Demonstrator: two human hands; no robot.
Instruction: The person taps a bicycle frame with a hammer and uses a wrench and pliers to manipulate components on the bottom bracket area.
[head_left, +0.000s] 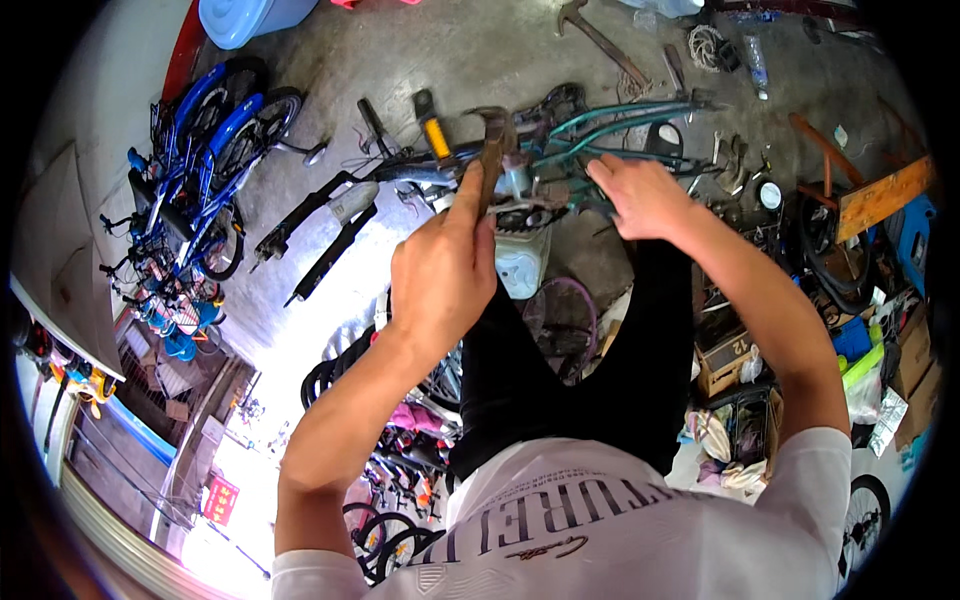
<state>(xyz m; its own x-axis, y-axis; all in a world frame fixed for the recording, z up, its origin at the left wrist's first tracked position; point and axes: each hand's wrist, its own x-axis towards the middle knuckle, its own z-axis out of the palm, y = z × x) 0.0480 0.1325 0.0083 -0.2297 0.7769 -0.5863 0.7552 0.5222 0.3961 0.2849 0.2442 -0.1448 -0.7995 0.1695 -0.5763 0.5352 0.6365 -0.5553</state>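
Observation:
My left hand [445, 275] is closed around the wooden handle of a claw hammer [491, 165], index finger stretched along it. The hammer's head is over the middle of a bicycle frame [590, 122] with teal tubes, next to its crank area. My right hand [645, 198] is at the near side of the frame, fingers curled and closed; what they grip is hidden beneath them. A suspension fork [345, 203] with black legs extends left from the frame. Below the frame, between my legs, is a pale blue-white plastic container [521, 268].
A second hammer [605, 45], a coil of rope [706, 46] and a plastic bottle [757, 68] lie on the concrete floor beyond. Blue bicycles [205, 150] stand at left. Right of me are a wooden board [885, 198], a tyre [835, 265] and boxes [725, 362].

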